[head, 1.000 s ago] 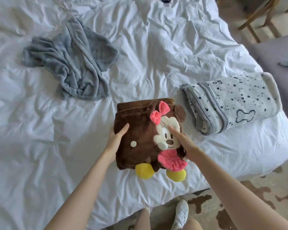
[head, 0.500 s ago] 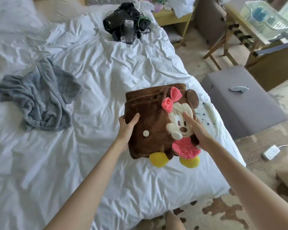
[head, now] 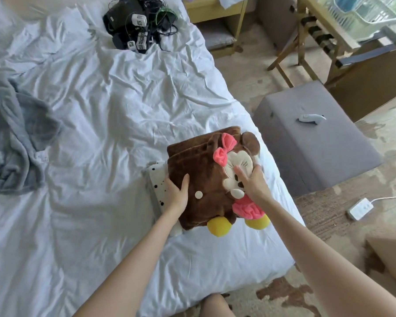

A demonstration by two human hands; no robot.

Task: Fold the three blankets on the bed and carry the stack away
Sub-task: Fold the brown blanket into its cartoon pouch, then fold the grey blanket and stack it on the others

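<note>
Right now the folded brown blanket [head: 204, 179], with its Minnie Mouse plush figure [head: 238, 160] sewn on top, lies over the folded spotted blanket [head: 156, 179] near the right edge of the bed [head: 124, 110]. Only a strip of the spotted one shows, along the left side. The left hand [head: 177, 193] grips the brown blanket's left edge, thumb laid on top and fingers wrapped down the side. The right hand [head: 254, 181] lies flat on the plush face, fingers straight and spread, pressing down and holding nothing.

The step in hand looks like seating the brown blanket squarely on the spotted one. To do it well, the left hand should nudge the brown edge across until it lines up with the spotted edge beneath, while the right palm keeps the bundle from twisting. The plush makes the top lumpy and probably heavier on the right, so firm, even pressure there would help the layers settle. The pile sits close to the mattress edge, where a careless shove could tip it toward the floor; drawing it a little inward seems wise.

The grey blanket [head: 16, 138] lies crumpled and unfolded, well apart at the bed's left side, so by my reckoning one fold remains before the stack can go.
</note>
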